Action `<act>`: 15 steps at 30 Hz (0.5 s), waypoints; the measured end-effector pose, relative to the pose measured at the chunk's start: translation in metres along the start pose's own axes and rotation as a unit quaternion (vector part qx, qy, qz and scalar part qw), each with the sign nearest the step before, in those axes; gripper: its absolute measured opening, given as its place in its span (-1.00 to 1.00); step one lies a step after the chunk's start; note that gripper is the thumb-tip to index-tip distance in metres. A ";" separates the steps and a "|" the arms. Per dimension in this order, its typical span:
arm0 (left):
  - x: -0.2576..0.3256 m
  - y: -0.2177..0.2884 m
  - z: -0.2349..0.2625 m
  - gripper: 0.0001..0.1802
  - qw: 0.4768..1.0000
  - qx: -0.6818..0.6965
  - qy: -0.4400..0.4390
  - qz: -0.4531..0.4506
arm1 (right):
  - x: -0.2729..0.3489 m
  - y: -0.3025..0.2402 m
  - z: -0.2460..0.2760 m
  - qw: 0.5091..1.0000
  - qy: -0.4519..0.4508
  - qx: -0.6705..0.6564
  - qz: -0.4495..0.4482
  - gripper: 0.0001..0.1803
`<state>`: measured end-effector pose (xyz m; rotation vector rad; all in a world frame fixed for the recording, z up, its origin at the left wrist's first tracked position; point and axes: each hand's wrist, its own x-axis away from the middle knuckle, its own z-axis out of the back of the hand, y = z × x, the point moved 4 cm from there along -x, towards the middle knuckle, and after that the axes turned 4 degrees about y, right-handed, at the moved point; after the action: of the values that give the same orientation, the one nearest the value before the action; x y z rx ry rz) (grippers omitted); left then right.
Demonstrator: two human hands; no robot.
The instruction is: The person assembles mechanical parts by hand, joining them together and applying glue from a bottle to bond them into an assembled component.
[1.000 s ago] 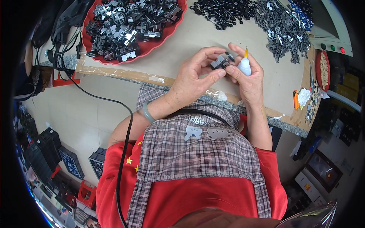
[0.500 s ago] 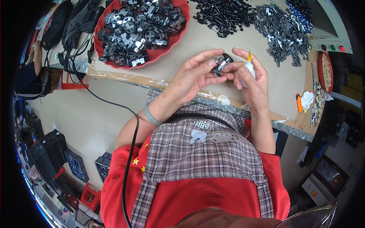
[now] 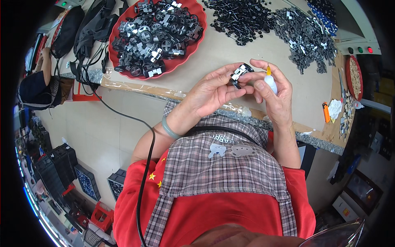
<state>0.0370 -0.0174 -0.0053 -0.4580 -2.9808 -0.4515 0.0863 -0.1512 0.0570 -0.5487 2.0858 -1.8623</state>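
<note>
Over the table's front edge, my left hand grips a small toy car chassis between thumb and fingers. The chassis has black wheels and a pale silvery part turned upward. My right hand is wrapped round a white squeeze bottle with a narrow yellow nozzle pointing up. Some right fingertips reach toward the chassis; whether they touch it is hard to make out. A red scalloped tray to the left is heaped with similar wheeled chassis.
At the back lie a pile of black wheel axles and a heap of grey chassis parts. An orange lighter and crumpled white tissue are at the right. A black cable hangs across my left arm. Another person's arm shows far left.
The chassis has tilted in my fingers, so more of its silvery part shows. The white bottle stays in my right hand. The whole view has shifted slightly.
</note>
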 end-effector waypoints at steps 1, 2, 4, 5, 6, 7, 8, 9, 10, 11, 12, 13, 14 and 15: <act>0.000 0.000 0.000 -0.49 1.000 0.011 -0.002 0.002 | 0.000 0.001 0.001 1.000 0.002 0.005 -0.002 -0.59; 0.000 0.000 0.001 -0.49 1.000 0.009 -0.002 0.002 | 0.000 0.000 0.002 1.000 0.002 0.004 -0.001 -0.59; 0.001 0.000 0.001 -0.48 1.000 0.013 -0.008 -0.001 | 0.001 0.000 0.002 1.000 -0.011 0.014 -0.014 -0.63; 0.002 0.001 0.000 -0.48 1.000 0.012 -0.008 0.000 | 0.002 -0.003 0.000 1.000 -0.011 0.013 -0.013 -0.63; 0.003 0.001 -0.001 -0.47 1.000 0.016 -0.005 -0.003 | 0.003 -0.008 -0.004 1.000 -0.007 0.011 -0.011 -0.64; 0.003 0.002 -0.001 -0.46 1.000 0.019 -0.002 -0.006 | 0.004 -0.011 -0.007 1.000 -0.003 0.008 -0.009 -0.64; 0.003 0.001 -0.001 -0.46 1.000 0.018 -0.002 -0.006 | 0.005 -0.010 -0.008 1.000 -0.003 0.007 -0.008 -0.64; 0.003 0.000 -0.002 -0.50 0.999 0.040 -0.014 -0.004 | 0.006 -0.010 -0.008 1.000 0.005 0.019 0.020 -0.65; 0.003 0.000 -0.002 -0.54 0.998 0.063 -0.027 -0.003 | 0.006 -0.011 -0.009 0.998 0.012 0.031 0.048 -0.66; 0.003 0.000 -0.002 -0.54 0.998 0.062 -0.026 -0.003 | 0.007 -0.011 -0.010 0.998 0.012 0.030 0.048 -0.66; 0.003 0.000 -0.004 -0.52 0.996 0.077 -0.047 -0.003 | 0.007 -0.013 -0.011 0.997 0.012 0.047 0.063 -0.67; 0.003 0.000 -0.006 -0.50 0.993 0.092 -0.069 -0.001 | 0.008 -0.015 -0.012 0.995 0.013 0.064 0.078 -0.68; 0.004 -0.001 -0.009 -0.50 0.994 0.091 -0.068 0.000 | 0.009 -0.017 -0.013 0.995 0.014 0.063 0.078 -0.68; 0.005 0.000 -0.012 -0.43 0.995 0.087 -0.055 -0.004 | 0.010 -0.018 -0.015 0.993 0.008 0.078 0.082 -0.69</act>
<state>0.0330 -0.0198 0.0071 -0.4667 -3.0931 -0.1689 0.0722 -0.1446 0.0769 -0.3149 1.9096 -1.9173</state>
